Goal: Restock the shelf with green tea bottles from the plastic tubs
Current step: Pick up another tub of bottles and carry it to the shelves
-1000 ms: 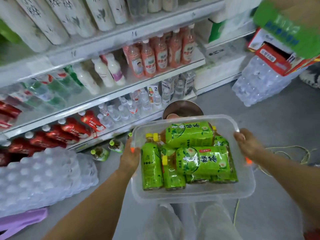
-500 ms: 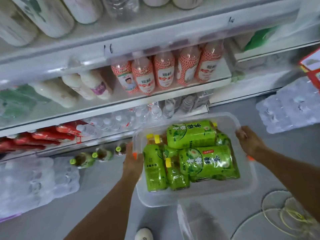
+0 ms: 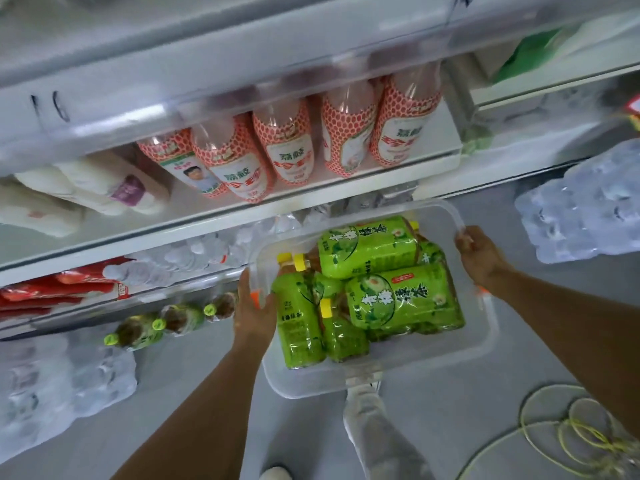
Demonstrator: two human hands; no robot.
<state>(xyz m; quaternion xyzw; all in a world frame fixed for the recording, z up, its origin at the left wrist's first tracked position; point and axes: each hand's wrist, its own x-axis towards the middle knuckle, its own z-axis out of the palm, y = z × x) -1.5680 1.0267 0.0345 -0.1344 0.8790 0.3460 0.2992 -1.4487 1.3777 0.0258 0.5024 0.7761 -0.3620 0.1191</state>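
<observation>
I carry a clear plastic tub in front of me, just below the white shelf. Several green tea bottles with green labels and yellow caps lie piled in it. My left hand grips the tub's left rim. My right hand grips its right rim. Three more green tea bottles with yellow-green caps lie on the floor under the lowest shelf, left of the tub.
Red-and-white patterned bottles stand on the shelf above the tub, white bottles to their left. Shrink-wrapped water packs sit on the floor at left and right. A yellow-green cord coils on the floor at right.
I have stepped closer to the shelf with the tub, which now sits right under the lower shelf edge. Both hands keep their grip on the rims.
</observation>
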